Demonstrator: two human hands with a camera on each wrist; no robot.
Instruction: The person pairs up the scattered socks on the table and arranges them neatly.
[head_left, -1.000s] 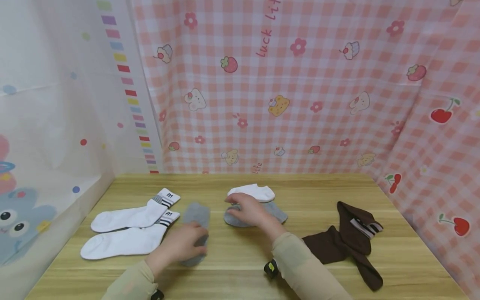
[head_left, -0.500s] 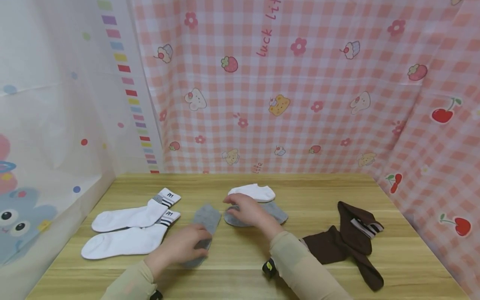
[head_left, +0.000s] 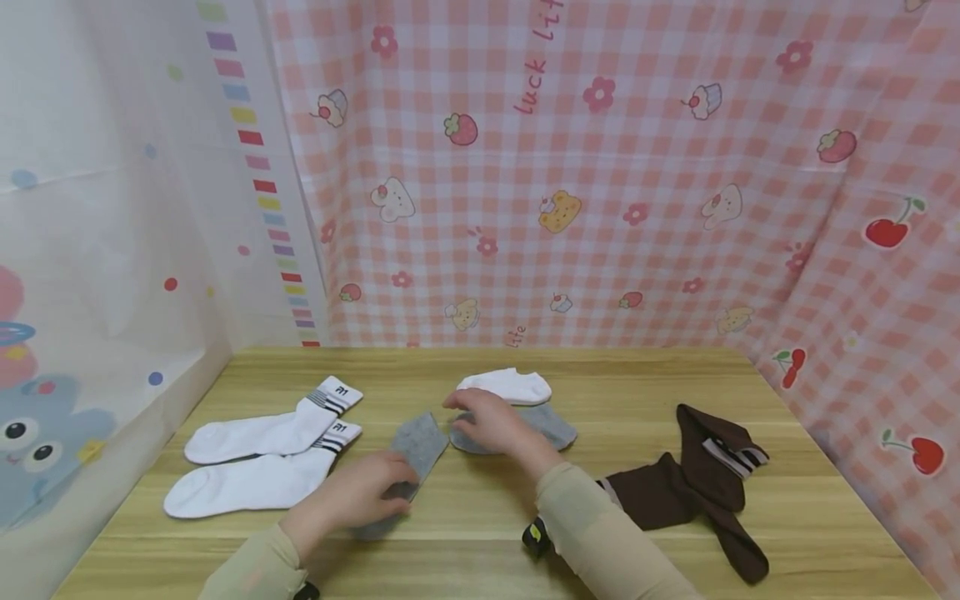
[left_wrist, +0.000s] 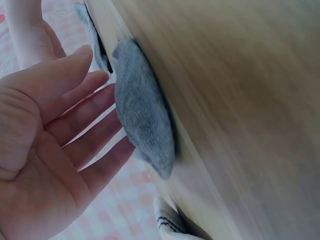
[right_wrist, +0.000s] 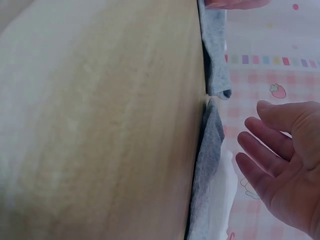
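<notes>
While adjacent, grey socks [head_left: 422, 442] [head_left: 553, 427] beneath hands [head_left: 362, 490] [head_left: 497, 423]

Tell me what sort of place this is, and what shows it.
Probably an improvised indoor tabletop corner, perhaps set up for sorting socks: a wood-grain table, a pink checked curtain hanging behind it, and white socks and grey socks laid out on top.

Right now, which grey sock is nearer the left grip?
The grey sock beside the striped white socks; the other grey sock is nearer the right grip.
</notes>
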